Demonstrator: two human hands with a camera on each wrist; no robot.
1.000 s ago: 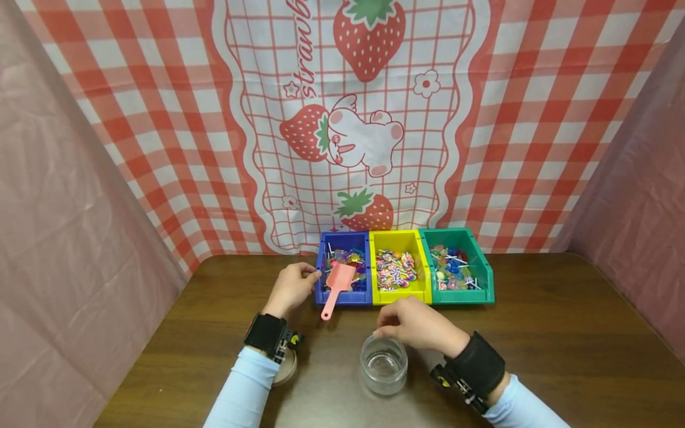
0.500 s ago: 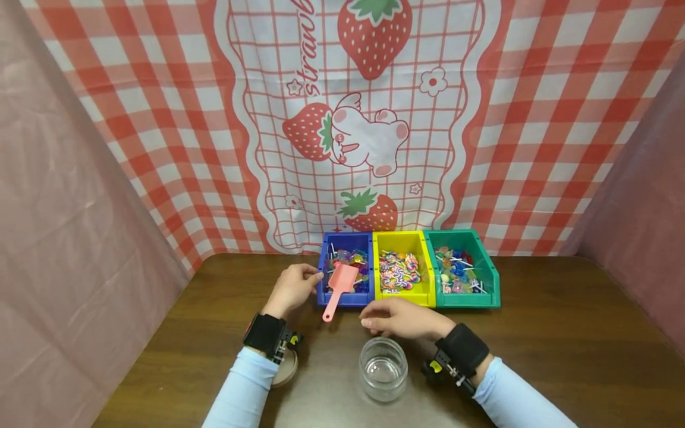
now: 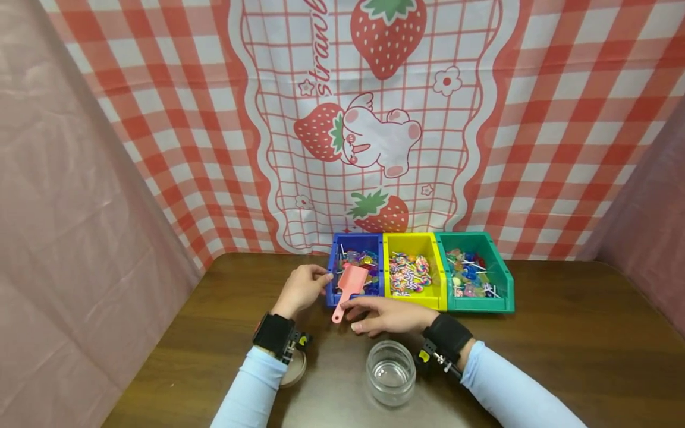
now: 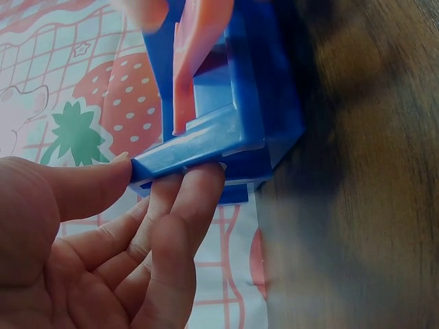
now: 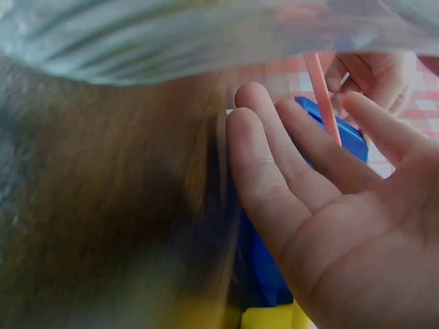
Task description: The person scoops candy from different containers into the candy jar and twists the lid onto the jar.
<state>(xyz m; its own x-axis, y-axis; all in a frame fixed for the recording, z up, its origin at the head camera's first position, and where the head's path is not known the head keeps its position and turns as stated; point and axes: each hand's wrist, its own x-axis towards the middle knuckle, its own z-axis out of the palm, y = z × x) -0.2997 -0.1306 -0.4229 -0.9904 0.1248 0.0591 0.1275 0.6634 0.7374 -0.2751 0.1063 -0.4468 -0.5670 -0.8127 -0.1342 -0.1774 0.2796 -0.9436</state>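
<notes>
While you'd expect the eye to go to the sweets, the biggest thing is the red-checked strawberry backdrop (image 3: 374, 119) hung behind the brown wooden table (image 3: 562, 345). Next down in size, three little plastic bins sit in a row at the back edge, touching each other: blue bin (image 3: 357, 274), yellow bin (image 3: 412, 272), green bin (image 3: 473, 273), all loaded with wrapped candy and lollipops. Nearer the person is an empty clear glass jar (image 3: 391, 372), and its lid (image 3: 295, 368) peeks out from under the left forearm.

The pink plastic scoop (image 3: 349, 284) lies with its pan in the blue bin and its handle sticking out over the front wall, down toward the table. Left hand (image 3: 302, 289) pinches the blue bin's left wall, thumb on one side and fingers on the other, as the left wrist view shows (image 4: 137, 226). Right hand (image 3: 382, 315) lies flat and open just by the handle tip, fingers straight, holding nothing; the right wrist view (image 5: 309, 199) shows the handle just beyond the fingertips, and I can't tell if they touch it.

My guess is that scoop weighs next to nothing, it's stiff and a bit slick, so it could tip or skate if nudged. The thin handle is the obvious place to grab, low down near its free end
</notes>
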